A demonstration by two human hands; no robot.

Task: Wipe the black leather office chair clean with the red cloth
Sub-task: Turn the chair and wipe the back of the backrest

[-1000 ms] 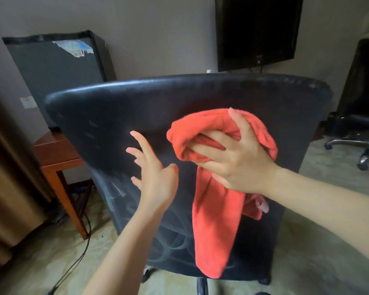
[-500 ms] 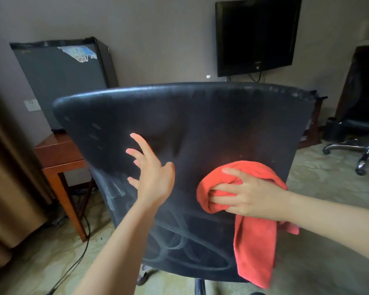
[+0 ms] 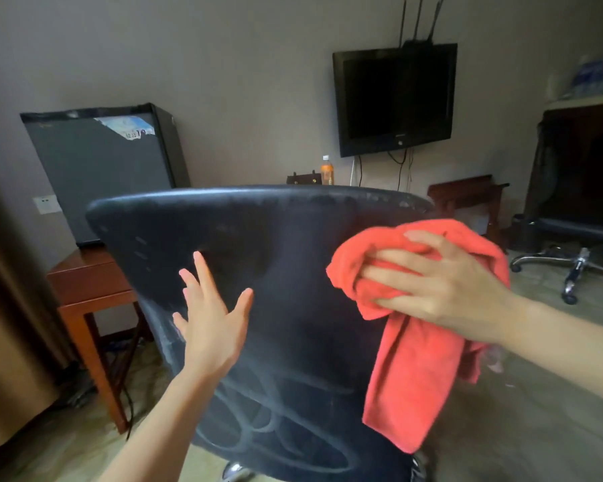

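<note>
The back of the black leather office chair (image 3: 286, 259) fills the middle of the view, dusty along its top edge and left side. My right hand (image 3: 442, 287) grips the bunched red cloth (image 3: 411, 360) and presses it against the chair's upper right edge; a long tail of cloth hangs down. My left hand (image 3: 213, 318) rests flat on the backrest left of centre, fingers spread and straight.
A red-brown wooden side table (image 3: 84, 283) stands left of the chair, with a dark mini fridge (image 3: 101, 165) behind it. A wall-mounted TV (image 3: 394, 99) hangs at the back. A second office chair (image 3: 571, 252) with a chrome wheeled base stands at right. A cable trails over the floor at lower left.
My right hand swept the red cloth from the upper middle down, then up and right to the chair's upper right edge. The left hand stayed on the backrest. The view tilted upward.
</note>
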